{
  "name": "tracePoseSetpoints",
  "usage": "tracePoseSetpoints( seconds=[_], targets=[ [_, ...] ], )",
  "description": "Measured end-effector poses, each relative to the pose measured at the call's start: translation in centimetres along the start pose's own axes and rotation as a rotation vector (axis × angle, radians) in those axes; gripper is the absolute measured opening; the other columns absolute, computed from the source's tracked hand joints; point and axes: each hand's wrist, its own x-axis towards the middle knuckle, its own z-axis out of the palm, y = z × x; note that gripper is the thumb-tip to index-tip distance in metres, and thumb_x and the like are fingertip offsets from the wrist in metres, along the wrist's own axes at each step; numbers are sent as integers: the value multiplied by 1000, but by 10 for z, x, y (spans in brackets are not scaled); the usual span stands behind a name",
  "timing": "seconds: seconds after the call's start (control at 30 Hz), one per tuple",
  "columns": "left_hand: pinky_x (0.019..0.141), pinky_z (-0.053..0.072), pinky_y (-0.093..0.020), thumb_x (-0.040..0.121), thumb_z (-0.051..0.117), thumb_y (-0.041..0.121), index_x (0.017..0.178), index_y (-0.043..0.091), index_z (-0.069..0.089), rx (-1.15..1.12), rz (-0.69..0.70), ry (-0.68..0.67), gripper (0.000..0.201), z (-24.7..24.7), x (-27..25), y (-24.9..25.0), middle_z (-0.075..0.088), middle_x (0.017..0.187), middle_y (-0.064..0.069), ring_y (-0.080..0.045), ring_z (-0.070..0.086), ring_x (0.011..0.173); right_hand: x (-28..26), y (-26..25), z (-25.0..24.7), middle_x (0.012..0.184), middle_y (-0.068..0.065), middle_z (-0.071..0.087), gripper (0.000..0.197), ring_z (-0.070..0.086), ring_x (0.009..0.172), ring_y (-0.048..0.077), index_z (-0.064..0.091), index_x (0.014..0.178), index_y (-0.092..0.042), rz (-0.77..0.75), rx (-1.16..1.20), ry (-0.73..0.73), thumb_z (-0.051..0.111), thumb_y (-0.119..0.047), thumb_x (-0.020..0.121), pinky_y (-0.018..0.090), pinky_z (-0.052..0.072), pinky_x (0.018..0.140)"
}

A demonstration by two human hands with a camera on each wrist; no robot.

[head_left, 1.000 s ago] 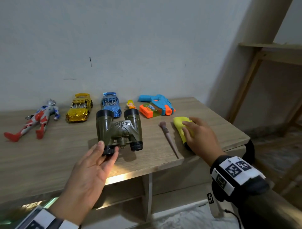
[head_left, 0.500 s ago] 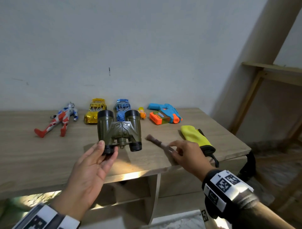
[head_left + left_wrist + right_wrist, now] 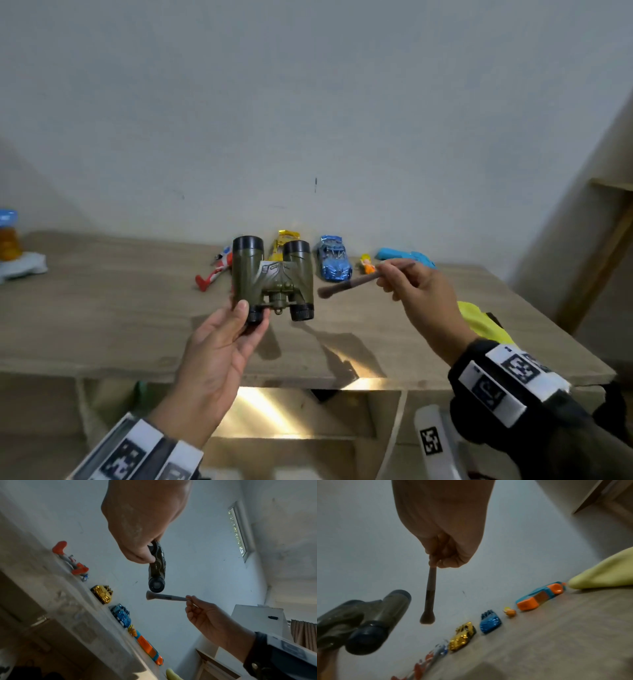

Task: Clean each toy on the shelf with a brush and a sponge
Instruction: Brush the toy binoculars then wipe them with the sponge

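Above the shelf (image 3: pixel 102 308), head view: my left hand (image 3: pixel 219 346) grips the toy binoculars (image 3: pixel 272 277); my right hand (image 3: pixel 421 298) pinches the brush (image 3: pixel 356 282), bristles just beside them. Left wrist view: fingers (image 3: pixel 144 555) clamp one barrel. Right wrist view: sponge (image 3: pixel 604 573) lies on the shelf. Brushing step; next, I bring bristles into contact.

Wood-grain matt finish is being shown by the shelf top (image 3: pixel 102 308). Olive plastic with a slight sheen is being displayed by the binoculars (image 3: pixel 272 277). Glossy metallic-looking gold (image 3: pixel 462 638) and blue (image 3: pixel 333 262) are being shown by the toy cars.
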Motion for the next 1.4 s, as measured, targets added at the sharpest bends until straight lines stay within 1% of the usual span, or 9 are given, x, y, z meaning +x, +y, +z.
tracePoseSetpoints(
  seconds=[0.13, 0.3, 0.43, 0.53, 0.63, 0.77, 0.9, 1.03, 1.4],
  targets=[
    [77, 58, -28, 80, 56, 4, 132, 17, 51, -42, 128, 30, 54, -15, 8, 30, 62, 125, -9, -20, 66, 103, 15, -36, 33, 59, -6, 64, 11, 54, 55, 2, 68, 84, -12, -6, 183, 5, 59, -16, 89, 15, 42, 54],
    [83, 56, -32, 88, 52, 0, 130, 18, 53, 58, 175, 82, 46, -37, 31, 77, 64, 121, -9, -20, 65, 105, 33, -71, 71, 63, 1, 64, 11, 54, 52, -2, 67, 88, -5, -35, 264, -51, 58, -12, 89, 10, 43, 52],
    [80, 57, -31, 90, 51, 0, 129, 16, 52, 120, 201, 176, 42, -61, 69, 116, 54, 134, -9, -22, 59, 113, 55, -79, 108, 70, 7, 65, 14, 55, 61, 8, 67, 91, -5, -33, 294, -96, 59, -15, 88, 15, 45, 55],
    [82, 57, -32, 92, 47, -2, 134, 11, 47, 167, 203, 218, 44, -84, 107, 141, 51, 138, -11, -23, 57, 114, 81, -74, 148, 63, 2, 66, 13, 55, 58, 7, 68, 89, -5, 22, 351, -132, 59, -15, 88, 16, 44, 53],
    [91, 50, -34, 94, 43, -4, 136, 8, 44, 224, 153, 240, 44, -95, 131, 152, 48, 140, -12, -25, 53, 120, 95, -69, 168, 61, -2, 67, 12, 56, 59, 8, 69, 85, -11, 48, 375, -138, 59, -17, 89, 22, 45, 57],
    [98, 47, -38, 95, 39, -6, 138, 6, 42, 343, 107, 338, 44, -116, 178, 164, 43, 143, -13, -27, 48, 125, 121, -59, 204, 67, 3, 66, 14, 57, 63, 11, 69, 89, -7, 52, 365, -188, 58, -16, 90, 23, 46, 58],
    [92, 49, -34, 95, 38, -6, 136, 7, 45, 401, 55, 402, 44, -139, 215, 164, 46, 141, -15, -27, 51, 121, 139, -47, 229, 69, 4, 65, 14, 56, 63, 10, 68, 87, -9, 66, 364, -220, 56, -15, 90, 20, 46, 56],
    [97, 48, -37, 95, 37, -6, 136, 8, 46, 439, 13, 446, 43, -148, 240, 162, 50, 133, -9, -27, 51, 121, 155, -37, 251, 70, 5, 65, 16, 56, 63, 10, 69, 88, -8, 83, 358, -237, 55, -14, 91, 19, 46, 56],
    [97, 46, -39, 91, 41, -14, 129, 2, 53, 680, -85, 566, 43, -158, 280, 152, 51, 132, -18, -31, 53, 117, 172, -19, 272, 73, 3, 66, 18, 57, 65, 9, 68, 89, -11, 119, 347, -229, 52, -17, 93, 21, 48, 59]
  ],
)
